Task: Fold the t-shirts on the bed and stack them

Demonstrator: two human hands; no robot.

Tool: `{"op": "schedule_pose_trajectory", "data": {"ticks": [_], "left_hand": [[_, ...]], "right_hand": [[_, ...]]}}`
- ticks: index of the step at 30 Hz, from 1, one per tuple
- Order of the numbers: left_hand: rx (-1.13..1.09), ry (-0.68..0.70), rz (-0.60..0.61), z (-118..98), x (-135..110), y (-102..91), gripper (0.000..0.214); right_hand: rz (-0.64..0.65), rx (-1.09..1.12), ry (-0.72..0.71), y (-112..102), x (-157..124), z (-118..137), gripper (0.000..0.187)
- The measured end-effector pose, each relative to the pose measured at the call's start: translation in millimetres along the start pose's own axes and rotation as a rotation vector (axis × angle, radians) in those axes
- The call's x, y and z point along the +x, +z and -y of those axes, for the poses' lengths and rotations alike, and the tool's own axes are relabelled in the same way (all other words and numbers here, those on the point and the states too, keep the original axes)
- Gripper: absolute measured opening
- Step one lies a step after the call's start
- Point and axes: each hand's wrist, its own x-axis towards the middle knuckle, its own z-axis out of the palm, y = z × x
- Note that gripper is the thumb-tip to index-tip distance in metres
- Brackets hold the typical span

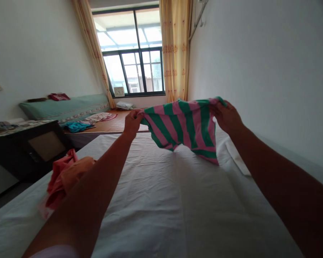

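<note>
The white bed (156,200) lies under my arms. Above its far half hangs the pink-and-green striped shirt (185,125), held stretched in the air. My left hand (132,123) pinches one top corner and my right hand (227,116) the other. I judge that laying it flat calls for level corners.

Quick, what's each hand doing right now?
Left hand: closed on one end of the striped garment.
Right hand: closed on its other end.
</note>
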Motion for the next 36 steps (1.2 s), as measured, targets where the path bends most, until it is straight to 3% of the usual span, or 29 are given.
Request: {"op": "schedule_pose_trajectory", "data": {"ticks": [3, 6, 9, 12, 14, 15, 17, 20, 22, 24, 28, 30, 32, 36], "left_hand": [[-0.014, 0.105, -0.05, -16, 15, -15.2, 0.029], [-0.04, -0.043, 0.147, -8, -13, -43.2, 0.029], [0.091, -0.283, 0.653, 9, -60, -73.4, 0.029], [0.203, -0.443, 1.211, 18, -97, -94.8, 0.029], [0.202, -0.549, 1.478, 19, -108, -101.4, 0.035], [0.194, -0.594, 1.538, 19, -109, -102.3, 0.038], [0.216, -0.637, 1.49, 25, -105, -99.4, 0.042], [0.352, -0.569, 1.15, 49, -95, -85.2, 0.05], [0.492, -0.453, 0.938, 71, -98, -71.6, 0.052], [0.648, -0.303, 0.819, 93, -109, -58.0, 0.05], [0.878, -0.136, 0.742, 113, -139, -43.1, 0.04], [0.859, -0.087, 0.735, 107, -144, -44.1, 0.035], [0.709, -0.084, 0.82, 92, -141, -48.0, 0.029], [0.307, -0.306, 1.25, 54, -130, -52.7, 0.031]], "right_hand": [[-0.026, 0.074, -0.043, -4, -4, 17, 0.017], [0.056, 0.028, 0.157, -27, -43, 10, 0.019], [0.325, -0.202, 0.502, -63, -89, -6, 0.022], [0.747, -0.436, 0.788, -98, -120, -19, 0.03], [0.9, -0.59, 0.867, -112, -127, -25, 0.03], [0.891, -0.674, 0.86, -115, -127, -28, 0.028], [0.753, -0.83, 0.788, -114, -122, -32, 0.025], [0.554, -1.004, 0.754, -100, -113, -42, 0.026], [0.556, -1.115, 0.824, -89, -113, -52, 0.031], [0.628, -1.231, 0.833, -79, -119, -61, 0.036], [0.689, -1.266, 0.577, -68, -137, -61, 0.035], [0.698, -1.2, 0.399, -62, -142, -46, 0.033], [0.828, -1.087, 0.321, -55, -146, -28, 0.03], [1.242, -0.846, 0.404, -32, -159, -9, 0.029]]}}
